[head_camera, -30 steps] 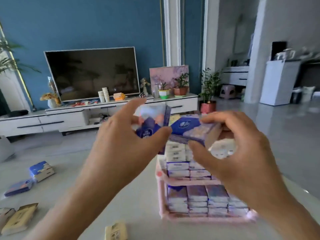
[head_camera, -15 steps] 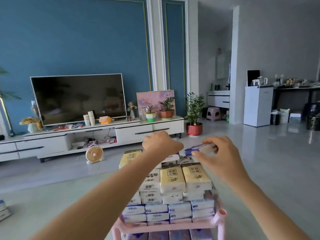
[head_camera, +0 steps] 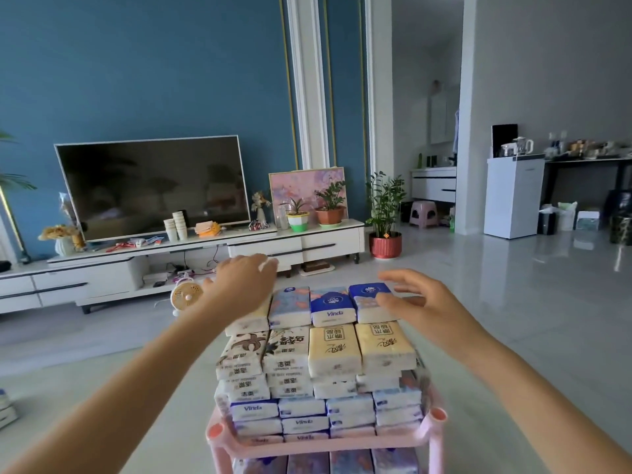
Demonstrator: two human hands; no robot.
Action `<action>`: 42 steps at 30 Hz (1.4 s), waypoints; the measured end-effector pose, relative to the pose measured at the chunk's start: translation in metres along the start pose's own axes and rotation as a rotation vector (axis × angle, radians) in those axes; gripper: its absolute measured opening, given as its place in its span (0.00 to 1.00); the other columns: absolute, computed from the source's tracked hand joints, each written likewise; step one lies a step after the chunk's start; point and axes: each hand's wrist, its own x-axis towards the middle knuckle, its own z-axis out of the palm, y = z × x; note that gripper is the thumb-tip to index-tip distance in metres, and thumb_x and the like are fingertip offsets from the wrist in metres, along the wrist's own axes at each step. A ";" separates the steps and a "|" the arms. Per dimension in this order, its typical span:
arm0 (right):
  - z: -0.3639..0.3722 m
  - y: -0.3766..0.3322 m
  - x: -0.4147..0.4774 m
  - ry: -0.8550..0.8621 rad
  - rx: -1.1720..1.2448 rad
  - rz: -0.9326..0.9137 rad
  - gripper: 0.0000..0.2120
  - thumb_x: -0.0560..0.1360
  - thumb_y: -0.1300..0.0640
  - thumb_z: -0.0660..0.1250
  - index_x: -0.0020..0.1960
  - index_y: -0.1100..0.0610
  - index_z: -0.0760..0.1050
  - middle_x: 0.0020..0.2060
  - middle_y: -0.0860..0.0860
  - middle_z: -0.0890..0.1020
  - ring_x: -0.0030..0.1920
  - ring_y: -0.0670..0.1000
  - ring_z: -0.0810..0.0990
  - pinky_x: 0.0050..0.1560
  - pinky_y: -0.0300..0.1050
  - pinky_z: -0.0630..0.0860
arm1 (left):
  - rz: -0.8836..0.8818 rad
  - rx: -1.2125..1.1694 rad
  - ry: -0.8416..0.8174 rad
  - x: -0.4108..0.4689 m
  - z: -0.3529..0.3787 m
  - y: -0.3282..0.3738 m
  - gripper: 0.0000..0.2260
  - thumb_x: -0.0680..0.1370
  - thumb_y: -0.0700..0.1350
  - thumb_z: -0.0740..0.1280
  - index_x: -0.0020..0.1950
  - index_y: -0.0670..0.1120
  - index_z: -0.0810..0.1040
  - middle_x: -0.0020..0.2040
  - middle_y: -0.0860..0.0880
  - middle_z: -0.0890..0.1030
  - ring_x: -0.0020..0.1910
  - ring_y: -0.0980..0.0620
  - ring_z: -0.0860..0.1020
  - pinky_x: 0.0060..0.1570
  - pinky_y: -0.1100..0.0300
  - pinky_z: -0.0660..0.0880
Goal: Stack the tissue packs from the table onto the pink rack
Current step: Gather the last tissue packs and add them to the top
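Observation:
The pink rack (head_camera: 328, 445) stands low in the middle, its top shelf piled high with several layers of tissue packs (head_camera: 318, 354). Blue Vinda packs (head_camera: 331, 304) form the far row on top, yellow and white packs the near row. My left hand (head_camera: 244, 285) hovers at the far-left corner of the pile, fingers spread and holding nothing. Fingers extended, my right hand (head_camera: 415, 302) touches the far-right blue pack (head_camera: 369, 302). More packs fill the lower shelf (head_camera: 325, 463).
A few tissue packs (head_camera: 5, 407) lie at the left edge on the table (head_camera: 102, 388). Beyond are a small fan (head_camera: 186, 295), a white TV cabinet (head_camera: 171, 265) with a television, potted plants (head_camera: 384, 213) and open tiled floor on the right.
Both hands have let go of the blue packs they carried; those now lie on the far top row. The hands have opened and spread to the pile's sides. The view dropped slightly.

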 end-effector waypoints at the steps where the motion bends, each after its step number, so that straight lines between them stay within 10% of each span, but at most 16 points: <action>1: -0.001 -0.001 0.002 -0.033 0.033 0.022 0.15 0.73 0.48 0.66 0.59 0.42 0.71 0.61 0.42 0.73 0.63 0.44 0.68 0.59 0.41 0.66 | -0.045 -0.062 0.019 0.005 -0.004 -0.009 0.21 0.80 0.53 0.45 0.65 0.47 0.70 0.63 0.44 0.74 0.61 0.43 0.72 0.62 0.44 0.68; 7: -0.002 0.000 0.012 -0.262 0.101 0.155 0.34 0.63 0.40 0.73 0.65 0.39 0.64 0.63 0.43 0.71 0.65 0.45 0.68 0.65 0.47 0.65 | -0.232 -0.390 -0.242 -0.003 0.007 -0.034 0.29 0.79 0.61 0.49 0.71 0.43 0.65 0.67 0.40 0.70 0.67 0.42 0.67 0.69 0.48 0.61; 16: -0.002 0.009 0.020 -0.265 0.088 0.165 0.35 0.63 0.41 0.74 0.67 0.45 0.67 0.60 0.45 0.75 0.59 0.46 0.75 0.65 0.52 0.69 | -0.196 -0.633 -0.218 -0.003 0.023 -0.036 0.26 0.79 0.59 0.53 0.73 0.47 0.61 0.71 0.43 0.65 0.69 0.42 0.63 0.67 0.47 0.59; 25: 0.003 -0.015 0.030 -0.225 -0.053 0.048 0.32 0.69 0.42 0.66 0.70 0.44 0.61 0.70 0.43 0.63 0.66 0.43 0.63 0.48 0.33 0.68 | 0.155 -0.145 -0.116 0.014 0.007 -0.001 0.24 0.81 0.57 0.48 0.68 0.45 0.68 0.66 0.44 0.73 0.63 0.46 0.71 0.58 0.57 0.66; 30: 0.015 -0.037 0.052 -0.493 -0.399 -0.044 0.41 0.65 0.34 0.62 0.74 0.43 0.55 0.74 0.42 0.57 0.73 0.44 0.57 0.70 0.44 0.57 | 0.129 0.033 -0.297 0.014 0.019 0.004 0.28 0.81 0.59 0.42 0.71 0.44 0.66 0.67 0.42 0.71 0.66 0.44 0.68 0.65 0.54 0.63; 42: 0.031 -0.027 0.054 -0.473 -0.731 -0.047 0.42 0.61 0.27 0.55 0.72 0.42 0.58 0.72 0.46 0.63 0.70 0.51 0.61 0.69 0.49 0.60 | 0.187 0.074 -0.232 0.018 0.031 -0.009 0.20 0.82 0.55 0.49 0.60 0.46 0.74 0.55 0.45 0.78 0.51 0.48 0.75 0.53 0.56 0.72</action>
